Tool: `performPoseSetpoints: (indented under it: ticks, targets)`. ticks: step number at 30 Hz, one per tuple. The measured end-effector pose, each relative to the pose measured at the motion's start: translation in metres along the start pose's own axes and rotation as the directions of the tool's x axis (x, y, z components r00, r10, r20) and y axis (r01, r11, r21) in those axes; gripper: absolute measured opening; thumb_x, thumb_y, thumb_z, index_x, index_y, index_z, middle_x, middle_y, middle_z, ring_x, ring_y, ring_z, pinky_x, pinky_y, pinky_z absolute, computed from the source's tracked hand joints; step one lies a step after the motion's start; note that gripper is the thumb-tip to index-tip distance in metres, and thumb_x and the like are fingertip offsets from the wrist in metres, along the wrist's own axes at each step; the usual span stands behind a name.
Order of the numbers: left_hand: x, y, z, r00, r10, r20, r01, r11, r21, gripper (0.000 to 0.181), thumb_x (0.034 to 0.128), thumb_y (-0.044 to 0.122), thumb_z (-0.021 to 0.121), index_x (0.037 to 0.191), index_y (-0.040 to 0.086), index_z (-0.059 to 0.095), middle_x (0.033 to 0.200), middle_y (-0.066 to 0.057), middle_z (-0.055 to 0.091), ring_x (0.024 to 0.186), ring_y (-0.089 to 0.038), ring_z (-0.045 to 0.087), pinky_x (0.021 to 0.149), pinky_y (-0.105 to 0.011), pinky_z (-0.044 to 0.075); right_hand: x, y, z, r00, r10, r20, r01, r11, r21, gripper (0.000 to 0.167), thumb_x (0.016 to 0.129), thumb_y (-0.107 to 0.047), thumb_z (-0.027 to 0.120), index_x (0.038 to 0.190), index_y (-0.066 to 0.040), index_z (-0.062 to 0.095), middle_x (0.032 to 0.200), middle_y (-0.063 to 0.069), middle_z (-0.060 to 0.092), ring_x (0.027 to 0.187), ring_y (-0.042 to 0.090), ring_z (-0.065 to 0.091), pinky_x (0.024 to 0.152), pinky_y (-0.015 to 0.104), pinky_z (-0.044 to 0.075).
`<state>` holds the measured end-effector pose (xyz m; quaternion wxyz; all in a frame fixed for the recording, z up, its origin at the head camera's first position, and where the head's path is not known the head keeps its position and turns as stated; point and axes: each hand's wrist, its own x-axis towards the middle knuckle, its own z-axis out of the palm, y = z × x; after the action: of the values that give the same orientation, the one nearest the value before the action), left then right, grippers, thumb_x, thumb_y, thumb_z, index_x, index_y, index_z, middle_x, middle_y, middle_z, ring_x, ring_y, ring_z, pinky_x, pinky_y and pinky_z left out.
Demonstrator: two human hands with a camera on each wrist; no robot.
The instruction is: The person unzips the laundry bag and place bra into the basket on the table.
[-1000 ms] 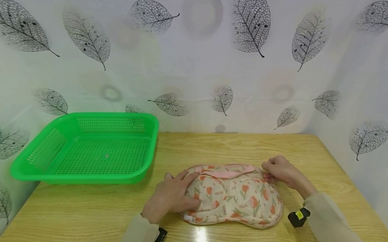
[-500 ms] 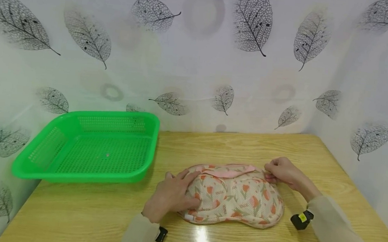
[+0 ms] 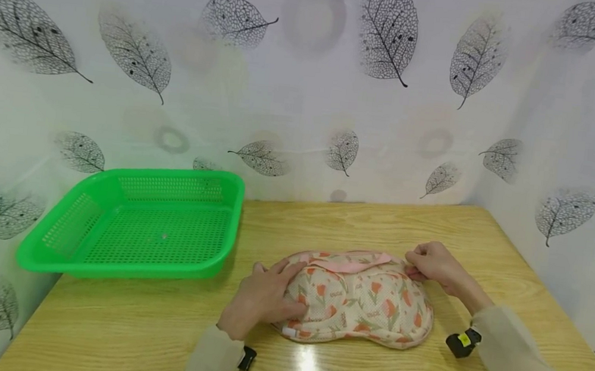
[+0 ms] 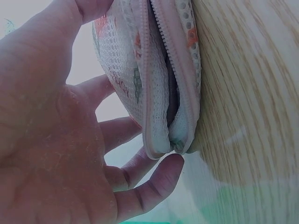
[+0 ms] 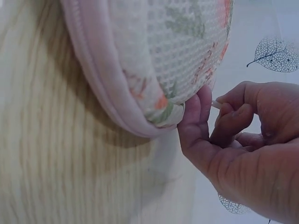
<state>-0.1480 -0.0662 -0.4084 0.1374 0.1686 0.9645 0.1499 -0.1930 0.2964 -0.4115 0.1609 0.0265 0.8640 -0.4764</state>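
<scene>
A padded mesh laundry bag (image 3: 366, 305) with orange tulips and pale pink trim lies on the table, a pink strap (image 3: 346, 267) across its far side. My left hand (image 3: 262, 301) rests on its left end, fingers spread over the top and thumb towards the front. In the left wrist view the pink zipper (image 4: 145, 70) gapes apart along that end, showing a dark inside. At the far right edge my right hand (image 3: 439, 268) pinches a small whitish zipper pull (image 5: 216, 104), mostly hidden by the fingers. The zipper edge nearest it looks closed.
A green perforated plastic basket (image 3: 160, 268) stands to the left on the wood-grain table (image 3: 154, 333), with one tiny pale speck on its floor. White cloth (image 3: 295, 101) with dark leaf prints hangs behind and at both sides.
My right hand has shifted very slightly to the right, its pinch kept. The left hand and the laundry bag stay in place.
</scene>
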Motion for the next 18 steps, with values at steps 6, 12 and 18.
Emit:
performPoseSetpoints:
  ticks: [6, 12, 18]
  targets:
    - [0.001, -0.001, 0.0, 1.0, -0.004, 0.007, 0.004, 1.0, -0.002, 0.088, 0.0771, 0.051, 0.063, 0.159, 0.035, 0.036, 0.165, -0.001, 0.038, 0.099, -0.035, 0.047, 0.059, -0.043, 0.048, 0.0, 0.005, 0.0, 1.0, -0.001, -0.021, 0.001, 1.0, -0.001, 0.027, 0.1, -0.009, 0.047, 0.073, -0.008, 0.046, 0.079, 0.004, 0.056, 0.075, 0.014, 0.061, 0.072, 0.025, 0.059]
    - [0.001, 0.0, -0.001, 1.0, -0.008, 0.019, 0.008, 1.0, -0.015, 0.09, 0.0746, 0.049, 0.063, 0.159, 0.037, 0.035, 0.166, 0.0, 0.037, 0.1, -0.035, 0.047, 0.058, -0.044, 0.047, -0.003, 0.008, 0.0, 0.999, -0.004, -0.032, 0.004, 1.0, -0.016, 0.027, 0.1, -0.011, 0.047, 0.073, -0.008, 0.047, 0.075, 0.003, 0.054, 0.073, 0.014, 0.058, 0.072, 0.025, 0.059]
    - [0.0, 0.001, 0.0, 1.0, -0.007, 0.015, 0.008, 1.0, -0.021, 0.09, 0.0748, 0.05, 0.063, 0.159, 0.037, 0.034, 0.165, -0.001, 0.037, 0.102, -0.035, 0.047, 0.06, -0.046, 0.049, -0.007, 0.011, 0.0, 0.999, -0.014, -0.04, 0.013, 1.0, -0.011, 0.025, 0.102, -0.012, 0.047, 0.078, -0.004, 0.052, 0.084, 0.006, 0.059, 0.079, 0.013, 0.062, 0.076, 0.025, 0.06]
